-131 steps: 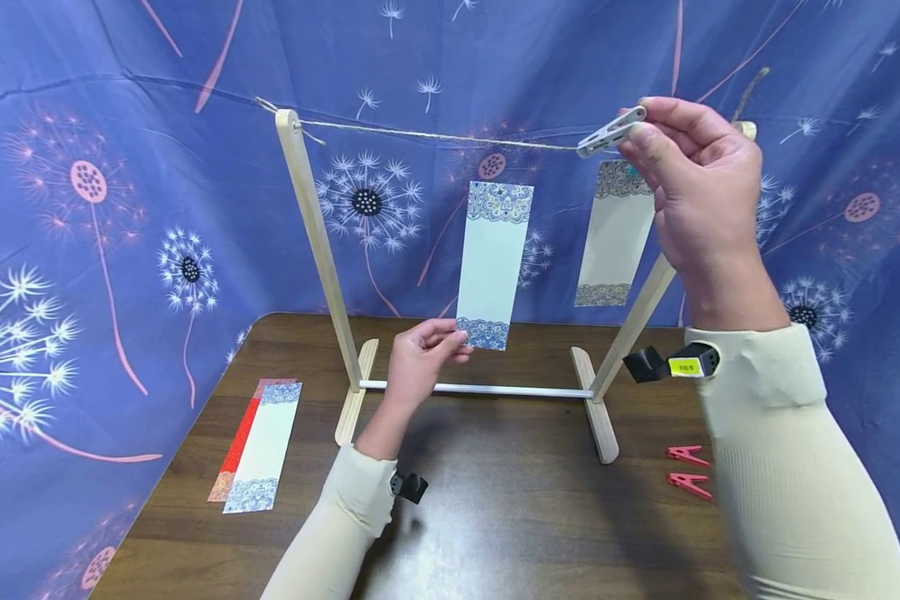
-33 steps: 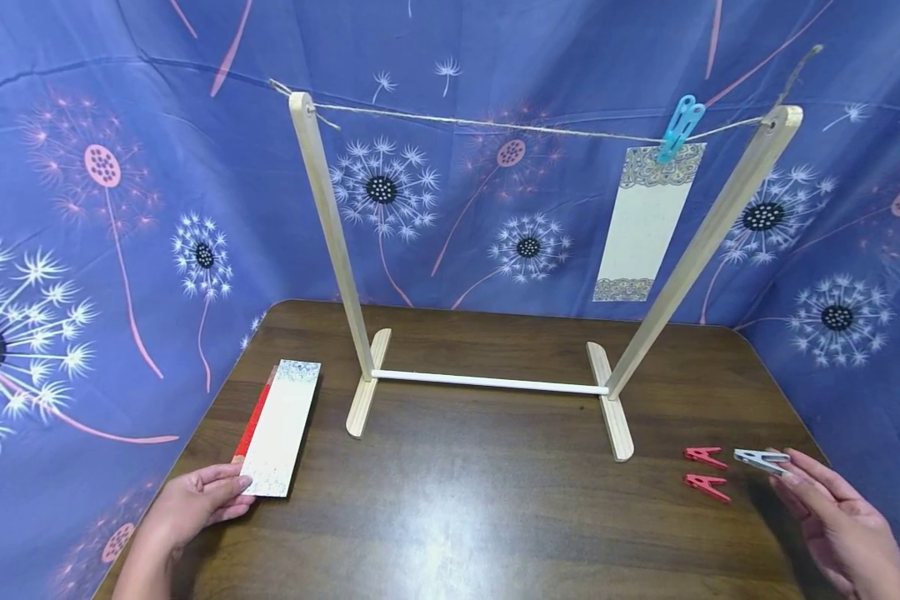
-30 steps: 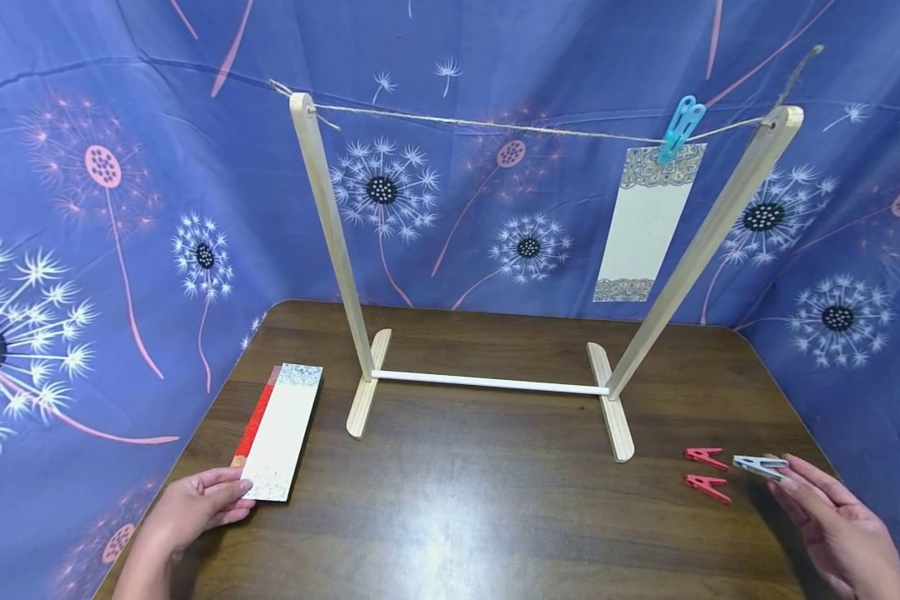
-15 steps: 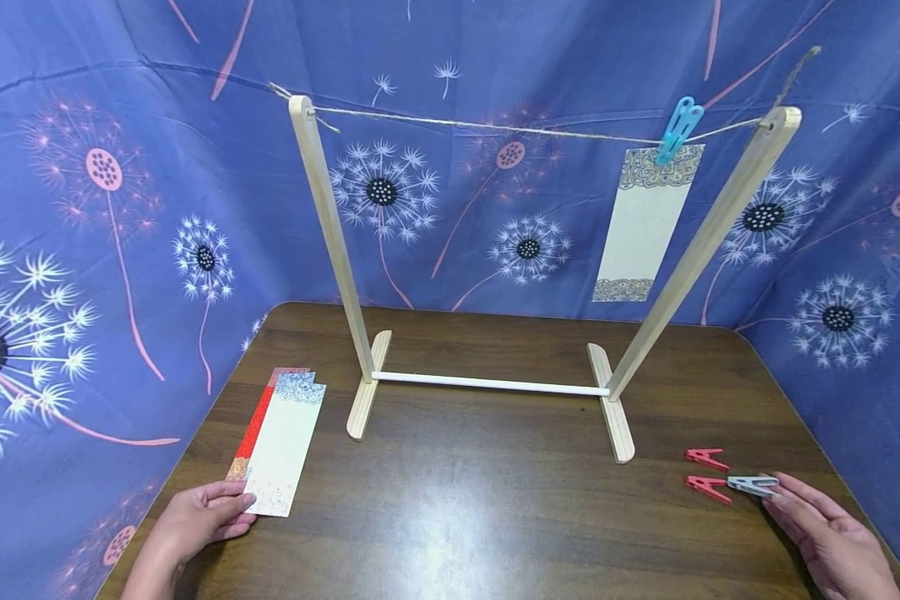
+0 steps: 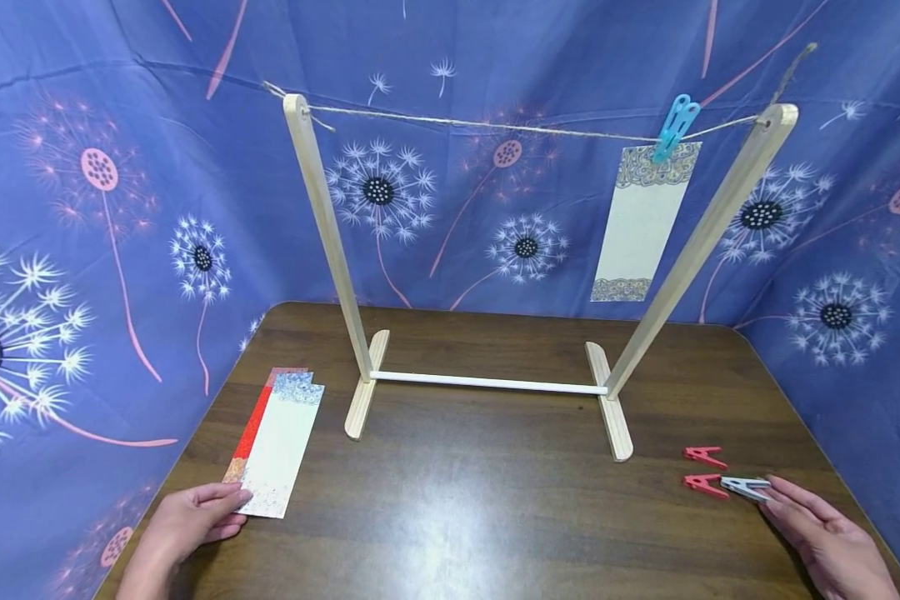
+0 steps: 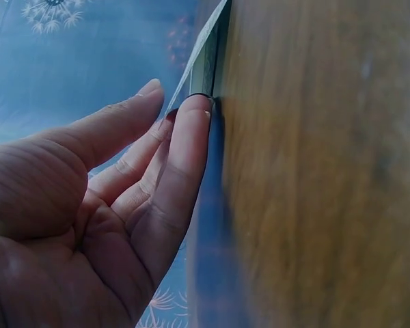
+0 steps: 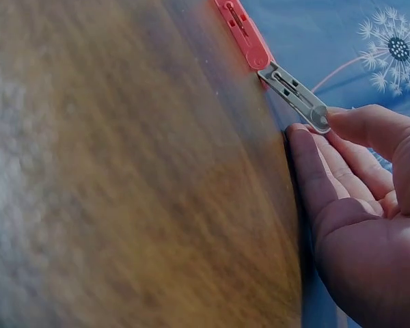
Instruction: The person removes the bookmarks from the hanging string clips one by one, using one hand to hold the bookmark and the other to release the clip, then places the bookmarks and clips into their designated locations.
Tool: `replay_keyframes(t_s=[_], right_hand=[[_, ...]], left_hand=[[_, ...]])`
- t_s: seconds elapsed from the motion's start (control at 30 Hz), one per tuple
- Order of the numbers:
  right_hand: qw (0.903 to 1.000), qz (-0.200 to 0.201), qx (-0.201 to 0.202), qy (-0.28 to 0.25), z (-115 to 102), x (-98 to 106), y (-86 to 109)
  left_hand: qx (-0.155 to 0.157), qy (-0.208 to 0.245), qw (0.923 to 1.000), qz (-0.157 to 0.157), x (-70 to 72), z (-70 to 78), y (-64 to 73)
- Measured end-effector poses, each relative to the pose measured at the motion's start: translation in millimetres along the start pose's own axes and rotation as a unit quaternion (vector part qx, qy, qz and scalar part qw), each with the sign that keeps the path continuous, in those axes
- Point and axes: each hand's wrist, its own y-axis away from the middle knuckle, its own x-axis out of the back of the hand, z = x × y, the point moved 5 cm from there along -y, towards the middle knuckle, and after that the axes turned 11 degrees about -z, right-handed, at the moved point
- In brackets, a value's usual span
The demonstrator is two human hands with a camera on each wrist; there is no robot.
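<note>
The white card [image 5: 281,450] is pinched at its near end by the left hand [image 5: 187,521], fingers and thumb close together, near the left edge of the bench [image 5: 487,467]. Its long way runs front to back, far end leaning right. The red card [image 5: 252,429] underneath could be dragged along if it sticks. Near the right edge, a grey clip [image 5: 745,487] is pinched by the right hand [image 5: 825,533], nose pointing left; a red clip [image 5: 703,485] could be knocked by a push.

Brown tbl [image 5: 487,450], prob. wood; blue dandelion-print cloth [image 5: 450,217] behind.
</note>
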Motion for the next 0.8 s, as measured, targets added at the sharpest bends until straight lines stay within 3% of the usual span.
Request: replay_keyframes(t_s=[0.53, 0.67, 0.8], right_hand=[[1.0, -0.01, -0.001, 0.001, -0.7, -0.8, -1.9], [0.9987, 0.023, -0.03, 0.033, -2.6, 1.4, -2.1], [0.9892, 0.075, -0.076, 0.101, -6.5, 5.2, -2.8]], left_hand=[[0.007, -0.009, 0.9999, 0.007, 6.2, -0.6, 1.5], [0.008, -0.017, 0.9998, 0.006, 6.7, 1.2, 2.2], [0.009, -0.025, 0.9996, 0.006, 7.8, 2.7, 3.1]])
